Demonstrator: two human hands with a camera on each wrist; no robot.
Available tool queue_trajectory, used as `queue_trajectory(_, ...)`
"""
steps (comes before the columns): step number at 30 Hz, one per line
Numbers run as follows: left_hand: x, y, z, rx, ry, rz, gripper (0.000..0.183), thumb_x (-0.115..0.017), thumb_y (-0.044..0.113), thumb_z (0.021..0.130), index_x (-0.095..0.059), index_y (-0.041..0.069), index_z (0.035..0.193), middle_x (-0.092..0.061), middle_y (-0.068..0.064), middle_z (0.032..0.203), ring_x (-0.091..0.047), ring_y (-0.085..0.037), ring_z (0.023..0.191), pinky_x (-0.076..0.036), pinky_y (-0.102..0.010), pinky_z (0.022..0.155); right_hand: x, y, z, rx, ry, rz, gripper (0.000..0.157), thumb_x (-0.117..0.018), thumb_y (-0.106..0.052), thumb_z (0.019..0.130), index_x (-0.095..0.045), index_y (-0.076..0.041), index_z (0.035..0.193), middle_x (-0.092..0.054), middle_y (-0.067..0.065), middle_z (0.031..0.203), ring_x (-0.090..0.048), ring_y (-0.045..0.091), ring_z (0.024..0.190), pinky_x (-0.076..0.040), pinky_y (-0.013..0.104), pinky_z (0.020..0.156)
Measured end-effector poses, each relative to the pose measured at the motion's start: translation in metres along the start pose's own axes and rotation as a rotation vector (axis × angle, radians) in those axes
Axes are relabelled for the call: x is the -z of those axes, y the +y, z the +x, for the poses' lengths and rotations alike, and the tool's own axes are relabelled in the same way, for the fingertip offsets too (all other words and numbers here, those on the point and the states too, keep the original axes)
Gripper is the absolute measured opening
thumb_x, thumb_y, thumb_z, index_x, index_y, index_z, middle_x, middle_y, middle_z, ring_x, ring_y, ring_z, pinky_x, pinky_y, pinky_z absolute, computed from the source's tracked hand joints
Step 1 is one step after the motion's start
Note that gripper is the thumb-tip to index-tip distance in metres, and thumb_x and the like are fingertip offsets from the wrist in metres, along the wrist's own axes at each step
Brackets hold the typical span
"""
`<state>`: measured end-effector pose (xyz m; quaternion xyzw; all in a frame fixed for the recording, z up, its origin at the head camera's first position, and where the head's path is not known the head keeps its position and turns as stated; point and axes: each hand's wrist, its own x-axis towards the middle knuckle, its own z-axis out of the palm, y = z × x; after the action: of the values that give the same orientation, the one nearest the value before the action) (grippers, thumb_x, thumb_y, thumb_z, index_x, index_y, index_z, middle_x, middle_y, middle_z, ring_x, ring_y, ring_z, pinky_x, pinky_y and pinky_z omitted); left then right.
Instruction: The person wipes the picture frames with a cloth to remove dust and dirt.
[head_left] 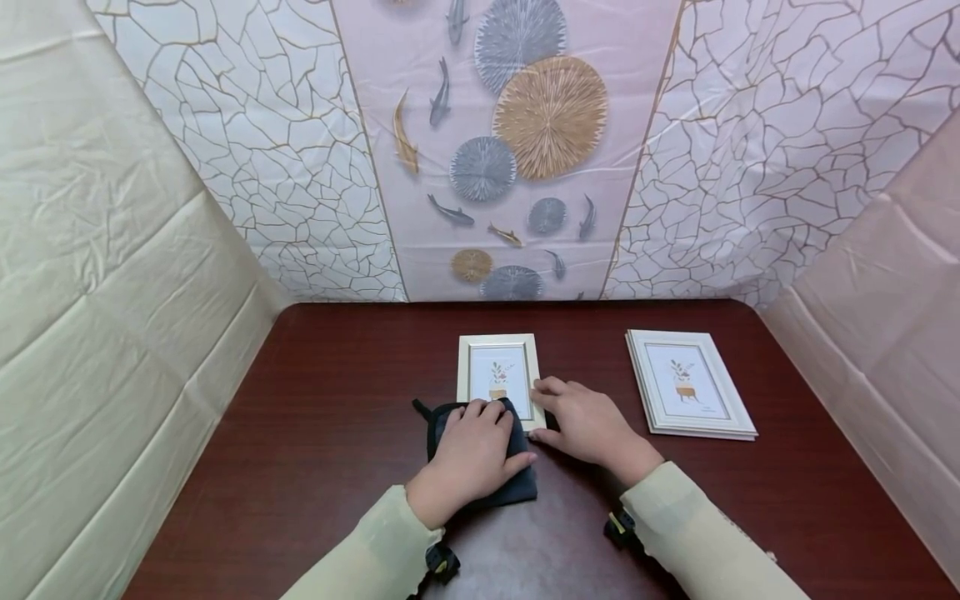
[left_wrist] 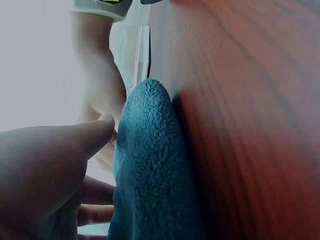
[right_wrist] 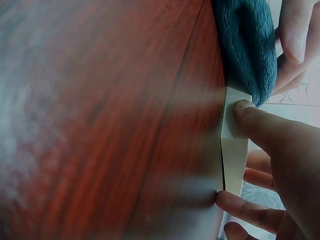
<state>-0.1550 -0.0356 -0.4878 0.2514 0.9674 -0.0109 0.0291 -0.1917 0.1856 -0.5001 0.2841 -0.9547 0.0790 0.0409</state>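
Observation:
A cream picture frame (head_left: 534,379) with a plant print lies flat at the middle of the table. Over its near part lies a folded dark blue-grey cloth (head_left: 517,492), fluffy in the left wrist view, with black edging and a loop. My left hand (head_left: 472,454) rests on top of the cloth, palm down, fingers reaching its far edge and thumb at its right side. With bent fingers, my right hand (head_left: 588,421) holds the frame at its near right corner. In the right wrist view, the thumb (right_wrist: 247,107) touches the frame's side (right_wrist: 235,155). The cloth hides the frame's near left part.
To the right lies a stack of white picture frames (head_left: 693,383), the top one with a similar plant print. Dark red wood forms the table (head_left: 330,433). Patterned fabric (head_left: 315,150) hangs behind it, with plain pale fabric at both sides.

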Motion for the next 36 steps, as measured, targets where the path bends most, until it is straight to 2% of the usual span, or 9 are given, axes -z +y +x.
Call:
queue_trajectory(11, -0.004, -0.006, 0.014, 0.013, 0.007, 0.034, 0.079, -0.04, 0.074, 0.11, -0.062, 0.015, 0.157, -0.054, -0.007, 0.16, -0.051, -0.031, 0.144, -0.048, -0.056, 0.113, -0.002, 0.001, -0.001, -0.002, -0.014, 0.001, 0.064, -0.084, -0.047, 0.098, -0.071, -0.011, 0.149, -0.061, 0.009, 0.154, -0.065, 0.033, 0.132, -0.063, 0.05, 0.085)
queue_trajectory(16, -0.003, -0.012, 0.02, 0.01, 0.016, 0.037, 0.075, -0.04, 0.069, 0.112, -0.061, 0.015, 0.159, -0.051, -0.008, 0.163, -0.049, -0.032, 0.147, -0.046, -0.056, 0.115, -0.002, 0.003, -0.001, -0.008, -0.007, 0.008, 0.065, -0.084, -0.049, 0.098, -0.07, -0.012, 0.15, -0.062, 0.008, 0.153, -0.065, 0.033, 0.132, -0.063, 0.051, 0.087)
queue_trajectory(27, -0.002, -0.028, 0.04, 0.043, -0.036, 0.051, 0.075, -0.037, 0.069, 0.113, -0.055, 0.017, 0.164, -0.046, -0.009, 0.168, -0.045, -0.033, 0.151, -0.044, -0.058, 0.117, 0.002, -0.002, 0.001, -0.005, -0.024, 0.008, 0.065, -0.084, -0.047, 0.098, -0.07, -0.011, 0.15, -0.061, 0.009, 0.154, -0.064, 0.033, 0.132, -0.062, 0.05, 0.087)
queue_trajectory(36, -0.008, -0.035, 0.05, 0.022, -0.014, 0.044, 0.075, -0.038, 0.069, 0.113, -0.054, 0.017, 0.165, -0.046, -0.008, 0.168, -0.044, -0.033, 0.152, -0.042, -0.059, 0.118, 0.001, 0.001, -0.001, -0.018, -0.041, 0.001, 0.066, -0.084, -0.047, 0.098, -0.069, -0.01, 0.151, -0.06, 0.008, 0.155, -0.064, 0.033, 0.133, -0.063, 0.05, 0.087)
